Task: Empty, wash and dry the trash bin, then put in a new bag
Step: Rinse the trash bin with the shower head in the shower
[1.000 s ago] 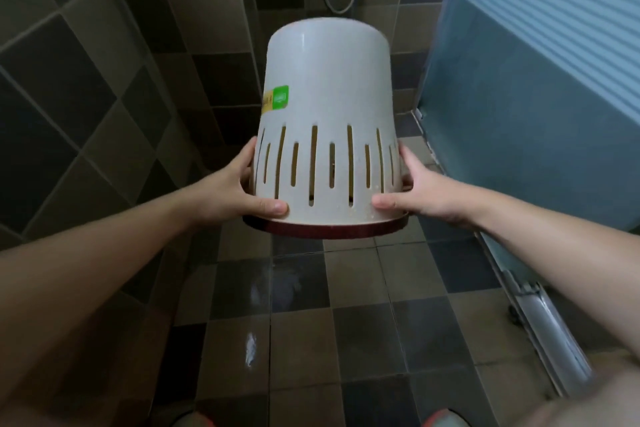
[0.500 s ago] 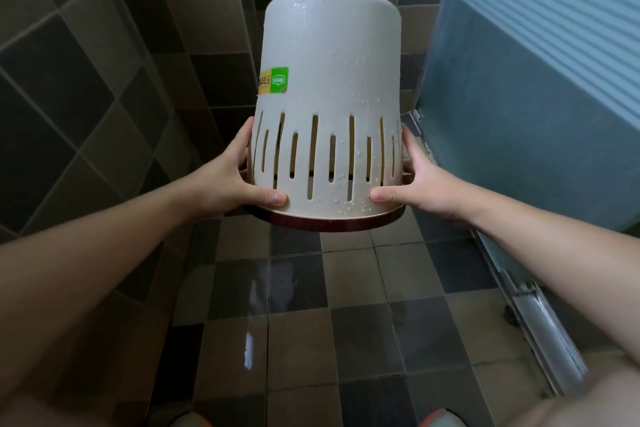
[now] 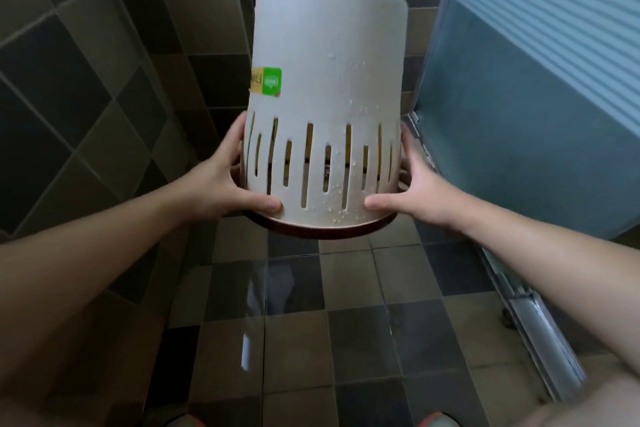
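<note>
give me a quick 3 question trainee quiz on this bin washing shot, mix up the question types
1. True or false: the trash bin is held upside down, its closed base up and its dark red rim down.
2. Multiple choice: how is the bin held? A) by the left hand alone B) by the left hand and the right hand, one on each side near the rim C) it stands on the floor tiles, untouched
3. Fill in: the sticker on the bin's wall is yellow and ____.

Key: 1 true; 2 B; 3 green. Water droplets on the wall show that the bin is not yet dry.
</note>
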